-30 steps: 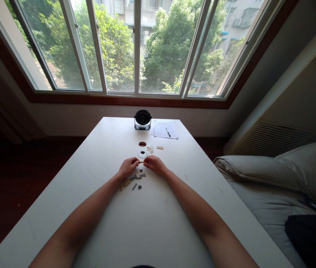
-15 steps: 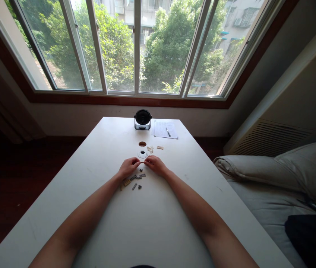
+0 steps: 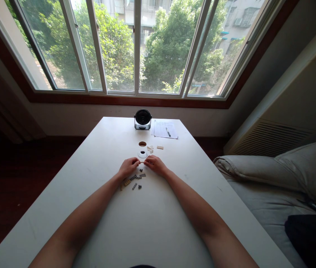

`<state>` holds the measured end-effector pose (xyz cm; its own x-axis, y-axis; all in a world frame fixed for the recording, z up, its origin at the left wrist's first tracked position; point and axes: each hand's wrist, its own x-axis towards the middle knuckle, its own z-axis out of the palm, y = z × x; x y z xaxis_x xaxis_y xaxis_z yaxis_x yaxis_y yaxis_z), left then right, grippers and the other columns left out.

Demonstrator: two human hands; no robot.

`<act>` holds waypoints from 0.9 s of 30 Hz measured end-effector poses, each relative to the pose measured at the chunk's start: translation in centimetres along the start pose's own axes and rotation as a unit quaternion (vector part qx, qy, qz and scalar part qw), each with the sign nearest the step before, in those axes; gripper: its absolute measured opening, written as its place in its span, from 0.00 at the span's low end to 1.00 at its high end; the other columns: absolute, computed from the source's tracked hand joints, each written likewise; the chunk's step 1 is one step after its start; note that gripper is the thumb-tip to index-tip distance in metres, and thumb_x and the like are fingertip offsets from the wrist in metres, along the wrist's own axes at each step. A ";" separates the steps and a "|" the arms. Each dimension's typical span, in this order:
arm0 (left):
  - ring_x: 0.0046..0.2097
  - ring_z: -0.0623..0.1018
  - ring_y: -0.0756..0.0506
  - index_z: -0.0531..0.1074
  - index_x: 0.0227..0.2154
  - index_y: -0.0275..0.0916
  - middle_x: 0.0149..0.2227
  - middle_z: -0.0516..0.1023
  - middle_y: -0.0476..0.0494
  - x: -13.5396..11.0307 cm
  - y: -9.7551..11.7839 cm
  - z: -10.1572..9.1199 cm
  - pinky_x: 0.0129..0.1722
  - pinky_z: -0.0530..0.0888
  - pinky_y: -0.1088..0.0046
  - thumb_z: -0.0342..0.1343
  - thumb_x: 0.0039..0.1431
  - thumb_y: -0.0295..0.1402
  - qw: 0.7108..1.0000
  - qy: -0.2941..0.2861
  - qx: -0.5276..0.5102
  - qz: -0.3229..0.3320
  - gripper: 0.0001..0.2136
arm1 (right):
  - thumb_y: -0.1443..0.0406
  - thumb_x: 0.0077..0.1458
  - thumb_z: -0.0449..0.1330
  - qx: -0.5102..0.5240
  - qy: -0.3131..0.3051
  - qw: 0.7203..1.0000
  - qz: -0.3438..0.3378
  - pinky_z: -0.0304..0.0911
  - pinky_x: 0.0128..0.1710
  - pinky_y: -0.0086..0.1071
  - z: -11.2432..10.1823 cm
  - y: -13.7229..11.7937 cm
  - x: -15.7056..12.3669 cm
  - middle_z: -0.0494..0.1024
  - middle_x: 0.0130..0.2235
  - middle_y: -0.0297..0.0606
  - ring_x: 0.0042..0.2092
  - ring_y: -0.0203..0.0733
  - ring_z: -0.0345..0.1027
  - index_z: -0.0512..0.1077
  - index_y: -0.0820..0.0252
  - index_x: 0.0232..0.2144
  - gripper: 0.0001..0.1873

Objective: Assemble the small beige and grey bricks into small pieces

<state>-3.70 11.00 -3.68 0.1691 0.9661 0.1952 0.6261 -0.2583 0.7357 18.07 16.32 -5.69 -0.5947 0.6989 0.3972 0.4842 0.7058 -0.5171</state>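
Left grip (image 3: 128, 167) and right grip (image 3: 155, 165) pinching a tan piece (image 3: 140, 162), just below a white dish (image 3: 142, 154) (dark centre).

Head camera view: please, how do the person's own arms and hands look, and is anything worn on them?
The left arm and right arm are bare, with no sleeve as far as the view shows them. The left hand and right hand wear no gloves. No watch or bracelet shows at either wrist; any ring would be too small to tell.
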 end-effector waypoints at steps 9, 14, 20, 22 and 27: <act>0.34 0.75 0.46 0.78 0.32 0.40 0.32 0.80 0.46 0.0 0.2 0.0 0.37 0.68 0.72 0.50 0.62 0.44 1.000 -0.005 -0.003 -0.005 0.16 | 0.60 0.62 0.62 0.009 0.007 1.000 0.010 0.60 0.38 0.31 -0.3 -0.5 -0.1 0.76 0.33 0.36 0.37 0.39 0.66 0.77 0.56 0.32 0.08; 0.34 0.75 0.46 0.78 0.31 0.41 0.31 0.80 0.47 -0.1 0.1 -0.1 0.37 0.68 0.73 0.49 0.62 0.42 1.000 -0.001 -0.002 -0.005 0.15 | 0.62 0.59 0.64 0.011 0.009 1.000 0.016 0.61 0.38 0.31 -0.2 -0.5 -0.1 0.76 0.33 0.35 0.36 0.39 0.66 0.78 0.55 0.34 0.04; 0.34 0.75 0.46 0.78 0.31 0.41 0.31 0.80 0.47 0.0 -0.1 -0.1 0.38 0.69 0.73 0.48 0.62 0.42 1.000 -0.004 -0.002 -0.011 0.16 | 0.60 0.60 0.63 0.008 0.008 1.000 0.003 0.62 0.40 0.32 -0.1 -0.3 -0.1 0.78 0.36 0.37 0.38 0.40 0.68 0.79 0.54 0.37 0.06; 0.34 0.75 0.46 0.78 0.31 0.40 0.31 0.79 0.47 0.1 -0.2 0.0 0.37 0.69 0.73 0.48 0.62 0.43 1.000 -0.002 -0.006 -0.007 0.16 | 0.59 0.61 0.62 0.006 0.005 1.000 -0.001 0.62 0.41 0.32 -0.1 -0.2 -0.1 0.78 0.36 0.37 0.39 0.40 0.68 0.80 0.53 0.36 0.07; 0.33 0.74 0.47 0.77 0.32 0.40 0.31 0.79 0.47 0.1 0.0 0.0 0.36 0.68 0.74 0.49 0.62 0.44 1.000 -0.002 -0.001 -0.008 0.16 | 0.57 0.64 0.60 0.001 0.002 1.000 0.001 0.61 0.40 0.32 -0.1 -0.1 0.0 0.77 0.35 0.38 0.38 0.40 0.68 0.79 0.55 0.32 0.12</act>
<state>-3.73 11.08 -3.65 0.1619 0.9699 0.1821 0.6271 -0.2436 0.7398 18.10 16.28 -5.58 -0.5905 0.7013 0.3995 0.4842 0.7038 -0.5198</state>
